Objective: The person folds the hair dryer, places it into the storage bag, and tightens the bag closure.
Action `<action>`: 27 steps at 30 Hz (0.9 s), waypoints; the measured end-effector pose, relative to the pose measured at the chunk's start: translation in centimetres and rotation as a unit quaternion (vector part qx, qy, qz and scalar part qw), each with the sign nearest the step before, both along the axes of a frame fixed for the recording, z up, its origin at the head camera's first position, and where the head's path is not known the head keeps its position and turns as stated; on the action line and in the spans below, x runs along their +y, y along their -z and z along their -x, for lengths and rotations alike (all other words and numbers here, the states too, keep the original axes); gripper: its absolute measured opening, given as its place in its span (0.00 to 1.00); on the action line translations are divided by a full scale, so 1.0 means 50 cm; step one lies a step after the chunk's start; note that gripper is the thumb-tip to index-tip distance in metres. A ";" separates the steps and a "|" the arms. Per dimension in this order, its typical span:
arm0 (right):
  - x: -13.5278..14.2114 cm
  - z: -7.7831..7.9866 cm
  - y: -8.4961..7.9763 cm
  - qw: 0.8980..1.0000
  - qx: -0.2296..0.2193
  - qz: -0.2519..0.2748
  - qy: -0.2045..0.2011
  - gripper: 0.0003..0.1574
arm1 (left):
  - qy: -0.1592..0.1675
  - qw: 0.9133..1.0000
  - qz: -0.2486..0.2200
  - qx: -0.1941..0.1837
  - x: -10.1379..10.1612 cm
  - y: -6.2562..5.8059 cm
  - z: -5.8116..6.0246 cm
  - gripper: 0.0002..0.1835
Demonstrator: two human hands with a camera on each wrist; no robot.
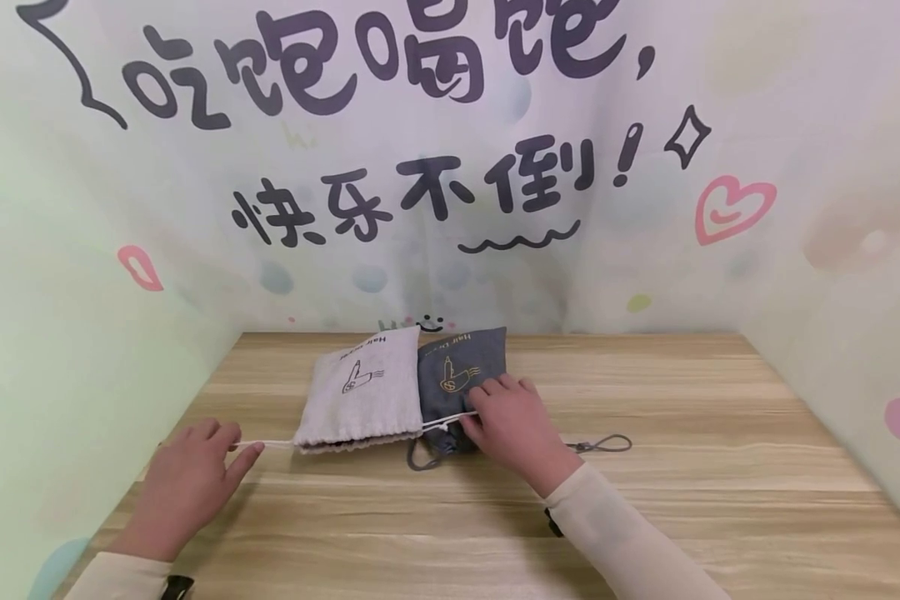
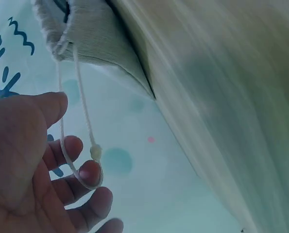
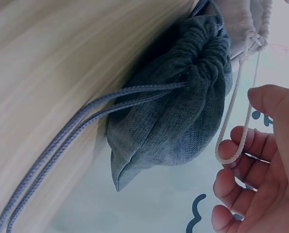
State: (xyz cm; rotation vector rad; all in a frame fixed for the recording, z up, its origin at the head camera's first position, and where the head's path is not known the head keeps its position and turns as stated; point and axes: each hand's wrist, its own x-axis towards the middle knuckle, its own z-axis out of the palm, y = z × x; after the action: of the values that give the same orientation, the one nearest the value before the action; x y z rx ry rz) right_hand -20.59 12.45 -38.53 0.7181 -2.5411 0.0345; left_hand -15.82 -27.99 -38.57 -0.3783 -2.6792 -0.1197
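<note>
A light grey cloth drawstring pouch [image 1: 360, 387] with a hair dryer drawing lies mouth toward me, its gathered opening partly apart. My left hand [image 1: 187, 475] has a loop of its white drawstring [image 2: 87, 109] hooked over curled fingers, the thumb standing off the cord. On the other side, my right hand [image 1: 517, 425] hooks the opposite loop of white cord [image 3: 230, 107] on its bent fingers. Both cords run out sideways from the mouth. Partly under the light pouch and behind my right hand lies a dark grey drawstring pouch [image 1: 487, 354], its neck gathered tight.
Dark cord loops stick out from the dark pouch, one [image 1: 607, 443] lying to its right on the wood-grain table [image 1: 682, 500]. A printed fabric backdrop [image 1: 645, 275] closes off the back and both sides.
</note>
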 end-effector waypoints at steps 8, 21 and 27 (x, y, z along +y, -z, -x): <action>0.021 0.000 0.000 1.000 -0.006 -0.008 0.030 0.20 | -0.059 0.998 -0.018 -0.030 0.000 0.003 -0.004 0.19; 0.073 0.006 0.007 0.998 -0.008 0.001 0.057 0.23 | -0.093 0.993 -0.028 -0.068 -0.023 0.006 -0.004 0.24; 0.092 0.002 0.004 0.998 -0.012 -0.001 0.060 0.23 | -0.095 0.994 -0.032 -0.054 -0.034 0.013 -0.004 0.23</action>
State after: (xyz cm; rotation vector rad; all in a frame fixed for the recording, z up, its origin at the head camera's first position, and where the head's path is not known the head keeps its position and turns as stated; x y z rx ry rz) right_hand -20.67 17.07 -38.75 0.5675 -2.6020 -0.0013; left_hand -15.65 -29.69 -39.21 -0.0986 -2.7932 -0.1715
